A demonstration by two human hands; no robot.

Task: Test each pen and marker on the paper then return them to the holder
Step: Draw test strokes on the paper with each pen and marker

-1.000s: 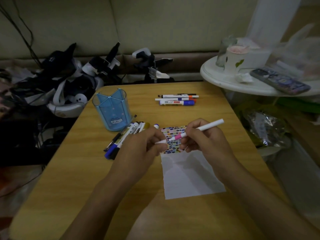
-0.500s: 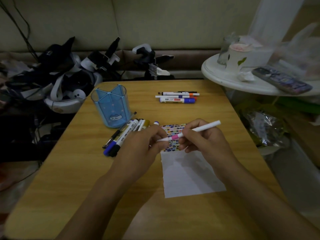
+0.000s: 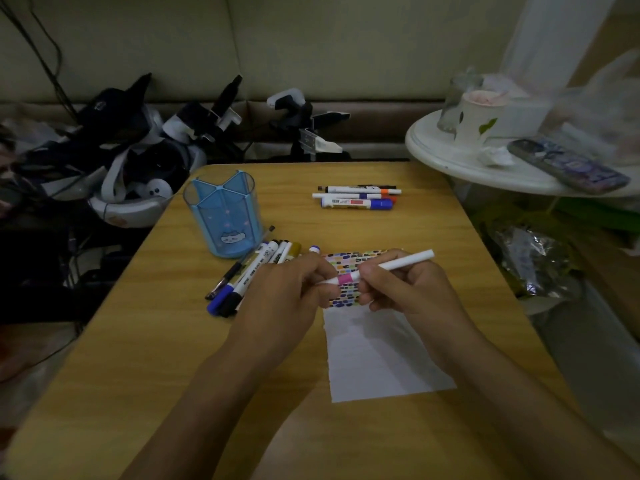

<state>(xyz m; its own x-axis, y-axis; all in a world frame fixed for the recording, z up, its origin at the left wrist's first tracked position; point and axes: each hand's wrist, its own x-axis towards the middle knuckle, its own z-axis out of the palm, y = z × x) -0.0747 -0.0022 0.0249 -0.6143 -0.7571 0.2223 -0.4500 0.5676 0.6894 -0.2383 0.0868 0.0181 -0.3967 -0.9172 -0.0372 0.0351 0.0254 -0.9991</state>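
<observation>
Now both my hands, left hand (image 3: 287,296) and right hand (image 3: 405,289), pinch the pink-banded marker (image 3: 377,270) over the half-filled paper (image 3: 381,355), with the blue holder (image 3: 223,220) empty and pens piled beside it.

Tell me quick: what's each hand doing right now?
Left hand: pinching the pink-banded end of the white marker.
Right hand: gripping the marker's barrel.

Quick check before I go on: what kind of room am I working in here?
Probably a lived-in room at home, not an office. A padded sofa back runs behind the wooden table, a round white side table carries a paper cup, and headset gear is heaped alongside.
</observation>
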